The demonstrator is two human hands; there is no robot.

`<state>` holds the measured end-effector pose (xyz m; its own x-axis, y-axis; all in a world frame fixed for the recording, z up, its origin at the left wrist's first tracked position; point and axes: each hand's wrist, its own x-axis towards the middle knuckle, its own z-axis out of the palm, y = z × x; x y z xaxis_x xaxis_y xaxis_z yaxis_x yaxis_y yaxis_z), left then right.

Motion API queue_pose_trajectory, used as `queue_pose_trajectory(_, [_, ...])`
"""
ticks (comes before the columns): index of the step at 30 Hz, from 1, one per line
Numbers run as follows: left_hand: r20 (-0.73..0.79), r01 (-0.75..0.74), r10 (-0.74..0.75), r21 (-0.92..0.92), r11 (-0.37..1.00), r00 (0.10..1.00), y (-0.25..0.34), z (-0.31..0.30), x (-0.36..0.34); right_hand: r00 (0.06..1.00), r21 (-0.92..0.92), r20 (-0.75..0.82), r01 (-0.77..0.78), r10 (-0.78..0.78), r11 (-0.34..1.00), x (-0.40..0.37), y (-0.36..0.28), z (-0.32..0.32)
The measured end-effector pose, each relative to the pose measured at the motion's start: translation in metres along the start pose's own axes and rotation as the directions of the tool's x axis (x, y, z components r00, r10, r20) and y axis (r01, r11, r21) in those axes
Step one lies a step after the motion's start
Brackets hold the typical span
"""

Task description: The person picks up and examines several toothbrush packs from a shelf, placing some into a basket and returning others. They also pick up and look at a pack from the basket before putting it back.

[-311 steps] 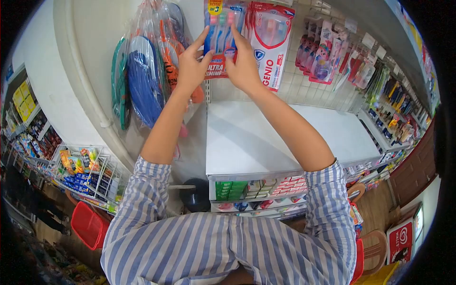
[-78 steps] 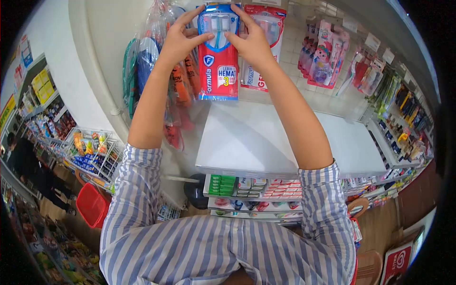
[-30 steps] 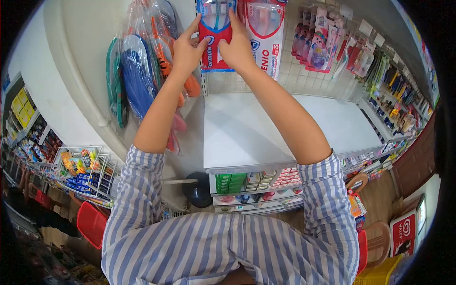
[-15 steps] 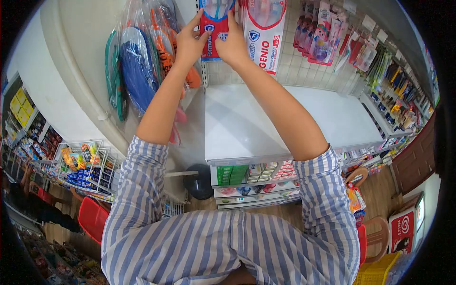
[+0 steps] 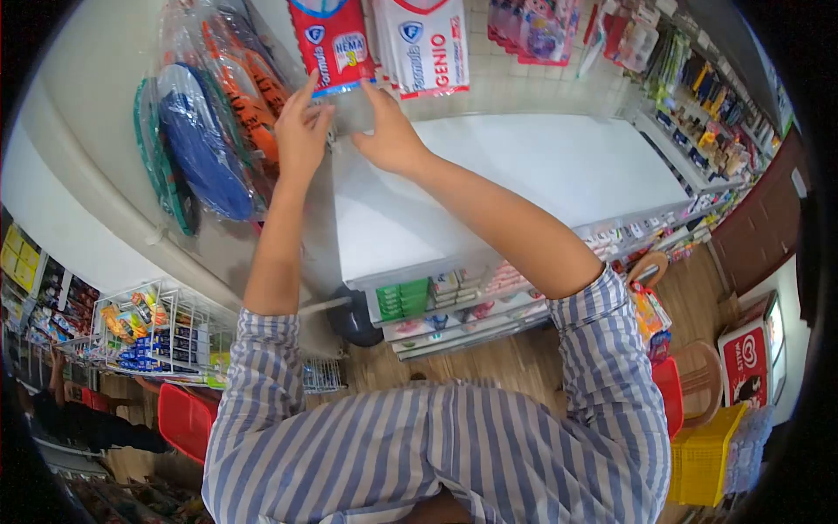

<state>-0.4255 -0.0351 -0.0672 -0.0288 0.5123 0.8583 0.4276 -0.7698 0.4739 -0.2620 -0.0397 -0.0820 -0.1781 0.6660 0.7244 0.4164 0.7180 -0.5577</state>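
A red Formula toothbrush pack (image 5: 334, 48) hangs at the top of the view, against the wall. My left hand (image 5: 301, 131) is at its lower left corner, fingers apart and fingertips near or on the edge. Below its lower right corner, my right hand (image 5: 388, 131) has its index finger up towards the pack and its thumb spread. Neither hand is wrapped round anything. White and red Formula Genio packs (image 5: 425, 52) hang just to the right. A white shelf top (image 5: 489, 183) lies below the hands.
Bagged sandals (image 5: 205, 140) hang on the left. Pink packs (image 5: 537, 31) hang at the upper right. Below the shelf top are green boxes (image 5: 403, 299). A black bin (image 5: 356, 319), a red chair (image 5: 185, 424) and a yellow crate (image 5: 703, 458) stand lower down. A person (image 5: 78, 415) is at far left.
Both hands have come down from the sides of the red pack to its lower edge, and their fingers have spread. The view has shifted, so the packs and shelf appear further left and higher.
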Motion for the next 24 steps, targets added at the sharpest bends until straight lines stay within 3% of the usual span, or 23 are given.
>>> queue_pose_trajectory(3, [0.039,0.033,-0.035,0.046,0.998,0.999,0.006,-0.006,-0.03,0.981,0.086,0.165,-0.12,0.105,0.989,-0.027,-0.011,-0.03])
queue_pose_trajectory(4, [0.061,0.119,-0.119,-0.006,0.993,0.991,0.022,-0.01,-0.04,0.98,0.084,0.162,-0.133,0.118,0.988,-0.037,-0.018,-0.045])
queue_pose_trajectory(6, [0.042,0.15,-0.151,0.012,0.989,0.988,0.053,-0.023,-0.061,0.92,0.226,0.372,-0.22,0.125,0.949,-0.058,-0.033,-0.081])
queue_pose_trajectory(7, [0.027,0.251,-0.251,-0.021,0.968,0.968,0.071,-0.03,-0.071,0.922,0.219,0.36,-0.231,0.142,0.948,-0.071,-0.037,-0.1])
queue_pose_trajectory(9, [-0.091,0.175,-0.178,-0.038,0.984,0.98,0.111,-0.032,-0.099,0.923,0.387,0.384,-0.181,0.021,0.904,-0.106,-0.041,-0.143])
queue_pose_trajectory(10, [-0.19,0.159,-0.156,0.004,0.987,0.969,0.135,-0.028,-0.113,0.927,0.372,0.371,-0.203,0.056,0.906,-0.126,-0.044,-0.168])
queue_pose_trajectory(11, [-0.312,0.141,-0.142,-0.025,0.99,0.94,0.148,-0.023,-0.132,0.911,0.469,0.404,-0.281,0.08,0.837,-0.147,-0.047,-0.195])
queue_pose_trajectory(13, [-0.585,0.195,-0.081,0.135,0.971,0.807,0.172,0.001,-0.168,0.911,0.584,0.393,-0.352,0.124,0.731,-0.196,-0.044,-0.245])
queue_pose_trajectory(15, [-0.646,0.255,-0.127,0.107,0.961,0.752,0.19,0.035,-0.203,0.926,0.646,0.31,-0.372,0.217,0.666,-0.254,-0.028,-0.29])
queue_pose_trajectory(16, [-0.616,0.248,-0.149,0.079,0.965,0.774,0.197,0.06,-0.219,0.934,0.715,0.252,-0.356,0.253,0.601,-0.288,-0.022,-0.309])
queue_pose_trajectory(18, [-0.439,0.263,-0.261,-0.057,0.963,0.86,0.224,0.114,-0.252,0.901,0.658,0.175,-0.406,0.396,0.634,-0.354,-0.016,-0.345])
queue_pose_trajectory(20, [-0.183,0.378,-0.402,-0.152,0.913,0.897,0.267,0.174,-0.28,0.726,0.801,0.113,-0.471,0.679,0.37,-0.419,-0.007,-0.368])
queue_pose_trajectory(21, [-0.007,0.304,-0.313,-0.227,0.925,0.95,0.264,0.208,-0.301,0.711,0.802,0.091,-0.468,0.697,0.373,-0.45,-0.002,-0.378])
queue_pose_trajectory(22, [0.158,0.239,-0.198,-0.315,0.919,0.967,0.264,0.241,-0.321,0.618,0.766,0.08,-0.54,0.782,0.349,-0.48,0.003,-0.386])
queue_pose_trajectory(23, [0.387,0.444,-0.335,-0.235,0.865,0.859,0.29,0.268,-0.336,0.52,0.734,0.062,-0.602,0.852,0.314,-0.513,0.009,-0.393])
queue_pose_trajectory(24, [0.474,0.309,-0.142,-0.296,0.904,0.869,0.313,0.298,-0.347,0.501,0.739,0.038,-0.597,0.864,0.314,-0.542,0.012,-0.398])
